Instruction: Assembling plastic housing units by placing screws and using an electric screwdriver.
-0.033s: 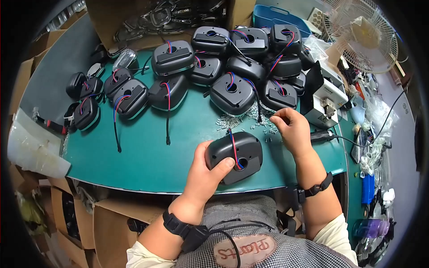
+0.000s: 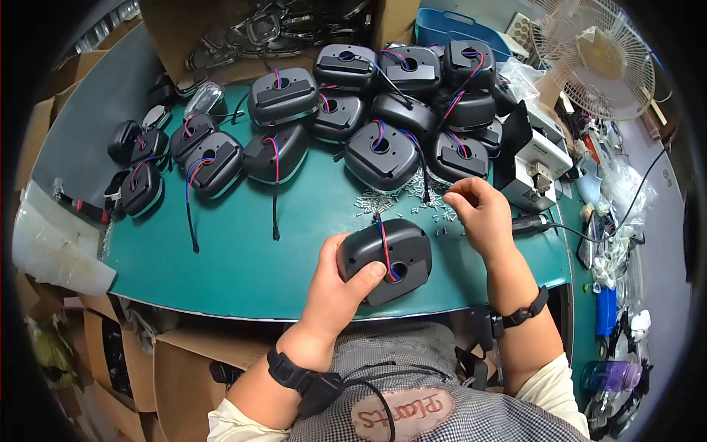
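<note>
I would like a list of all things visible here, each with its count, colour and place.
black housing: one, black, red-blue wires, table front, under left hand
other housings: about fifteen, black, table back and left
screws: many, silver, scattered at table centre
table: one, green
fan: one, white, upper right
cardboard box: one, brown, behind table
blue bin: one, top
left hand: gripping housing
right hand: fingers pinched over screws

Bright, even overhead light — soft shadows, sharp centre, fisheye bending and dark vignette at edges.
</note>
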Demonstrator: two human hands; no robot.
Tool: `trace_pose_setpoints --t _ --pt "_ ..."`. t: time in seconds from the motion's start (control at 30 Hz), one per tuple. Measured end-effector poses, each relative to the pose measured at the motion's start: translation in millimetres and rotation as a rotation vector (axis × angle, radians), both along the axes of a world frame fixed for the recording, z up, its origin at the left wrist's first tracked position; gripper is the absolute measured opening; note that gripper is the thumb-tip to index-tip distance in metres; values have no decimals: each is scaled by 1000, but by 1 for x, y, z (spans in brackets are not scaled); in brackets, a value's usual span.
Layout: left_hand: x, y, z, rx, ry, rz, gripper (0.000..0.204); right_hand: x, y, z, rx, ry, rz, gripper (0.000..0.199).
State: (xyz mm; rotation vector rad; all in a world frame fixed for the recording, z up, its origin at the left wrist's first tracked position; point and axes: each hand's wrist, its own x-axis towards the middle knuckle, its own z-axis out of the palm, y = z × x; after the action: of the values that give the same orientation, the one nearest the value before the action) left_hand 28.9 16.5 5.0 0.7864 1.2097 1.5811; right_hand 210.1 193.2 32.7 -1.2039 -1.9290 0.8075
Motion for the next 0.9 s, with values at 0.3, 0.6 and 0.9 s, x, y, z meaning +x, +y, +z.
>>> trace_pose_setpoints --t 0.3,0.6,0.9 --pt "13 7 0 -26 299 -46 65 -26 -77 35 870 111 661 20" --pt "14 0 8 42 547 -86 72 -28 -75 31 766 40 755 20" --pt "15 -3 5 -13 548 -81 73 -28 -74 31 608 14 749 36"
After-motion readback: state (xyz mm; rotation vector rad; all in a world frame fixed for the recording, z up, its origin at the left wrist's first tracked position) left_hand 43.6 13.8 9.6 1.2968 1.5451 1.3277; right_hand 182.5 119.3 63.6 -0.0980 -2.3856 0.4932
